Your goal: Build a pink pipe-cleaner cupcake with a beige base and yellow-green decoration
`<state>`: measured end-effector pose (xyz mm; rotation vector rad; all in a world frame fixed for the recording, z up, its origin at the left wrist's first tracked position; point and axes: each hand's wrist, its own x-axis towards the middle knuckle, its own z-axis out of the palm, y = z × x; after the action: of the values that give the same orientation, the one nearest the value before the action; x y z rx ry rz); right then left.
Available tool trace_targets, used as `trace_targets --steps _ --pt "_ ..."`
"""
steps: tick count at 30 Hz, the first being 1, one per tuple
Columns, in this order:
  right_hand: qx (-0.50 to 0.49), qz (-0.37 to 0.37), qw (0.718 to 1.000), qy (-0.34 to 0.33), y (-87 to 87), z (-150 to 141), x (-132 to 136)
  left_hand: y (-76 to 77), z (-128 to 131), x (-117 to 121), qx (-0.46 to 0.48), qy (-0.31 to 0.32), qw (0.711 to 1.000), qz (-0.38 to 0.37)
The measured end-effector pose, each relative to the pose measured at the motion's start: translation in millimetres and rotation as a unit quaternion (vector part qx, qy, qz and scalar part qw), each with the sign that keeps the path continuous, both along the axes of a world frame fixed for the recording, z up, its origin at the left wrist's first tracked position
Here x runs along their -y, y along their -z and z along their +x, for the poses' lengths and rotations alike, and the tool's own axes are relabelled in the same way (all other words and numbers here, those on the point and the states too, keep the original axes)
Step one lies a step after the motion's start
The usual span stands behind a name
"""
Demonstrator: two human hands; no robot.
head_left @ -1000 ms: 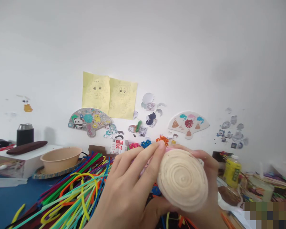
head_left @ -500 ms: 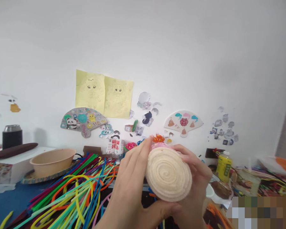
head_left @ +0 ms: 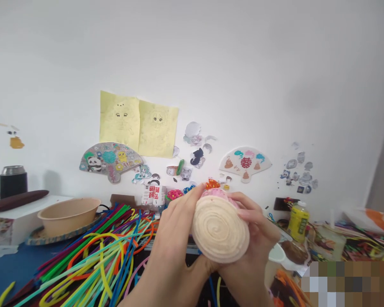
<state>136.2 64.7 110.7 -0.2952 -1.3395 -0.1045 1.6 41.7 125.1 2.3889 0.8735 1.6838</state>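
A round cream craft piece with a coiled spiral face (head_left: 220,230) is held up in front of me, that face turned toward the camera. Pink material (head_left: 216,194) shows at its far upper edge. My left hand (head_left: 176,243) wraps its left side, fingers stretching up to the pink part and thumb low beneath the disc. On the other side, my right hand (head_left: 256,238) closes around the piece with fingers bent over the upper right edge. The piece itself hides its far side and some of the fingertips.
Colourful pipe cleaners (head_left: 96,256) spread over the left of the table. A beige bowl (head_left: 68,217) and a dark flask (head_left: 13,181) stand farther left. To the right are a yellow bottle (head_left: 297,221) and a clear cup (head_left: 329,243). Fan-shaped decorations (head_left: 245,164) hang on the wall.
The craft piece has shifted slightly left and up, tilting so more pink shows. My left thumb, earlier stretched across below the disc, has drawn back underneath it.
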Motion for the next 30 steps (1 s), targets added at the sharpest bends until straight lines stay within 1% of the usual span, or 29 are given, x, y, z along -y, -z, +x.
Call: trace_targets --steps 5,9,12,18,21,23,24,26,29,30 --pt "0.057 -0.028 0.998 0.002 3.9 4.8 -6.2 1.2 -2.3 -6.4 0.014 0.006 1.000 -0.018" --pt "0.081 -0.022 0.996 0.031 5.2 5.2 -5.5 2.2 -5.5 -8.8 0.001 0.008 0.999 -0.047" --pt "0.094 -0.023 0.994 0.044 6.6 6.5 -5.7 3.1 -6.4 -10.6 0.001 0.007 0.999 -0.051" --pt "0.081 -0.063 0.994 0.043 15.6 7.4 -13.6 2.9 -6.7 -13.1 0.003 0.012 0.998 -0.063" --pt "0.085 -0.053 0.994 0.051 18.5 7.4 -16.1 2.1 -7.3 -13.1 -0.001 0.014 0.998 -0.064" --pt "0.098 -0.053 0.993 0.042 18.9 9.4 -15.1 0.7 -8.5 -13.2 -0.003 0.016 0.998 -0.064" --pt "0.109 -0.067 0.991 0.030 18.8 11.2 -13.8 -0.4 -9.5 -13.2 -0.002 0.014 0.998 -0.060" --pt "0.133 -0.122 0.984 -0.008 17.8 16.2 -10.4 -3.5 -12.0 -12.8 0.000 0.004 0.999 -0.053" --pt "0.163 -0.229 0.958 -0.060 14.0 25.5 -5.9 -9.5 -16.3 -11.4 -0.020 -0.010 0.999 -0.045" --pt "0.173 -0.250 0.950 -0.069 11.9 28.3 -4.9 -11.2 -17.3 -11.0 -0.035 -0.007 0.998 -0.046"
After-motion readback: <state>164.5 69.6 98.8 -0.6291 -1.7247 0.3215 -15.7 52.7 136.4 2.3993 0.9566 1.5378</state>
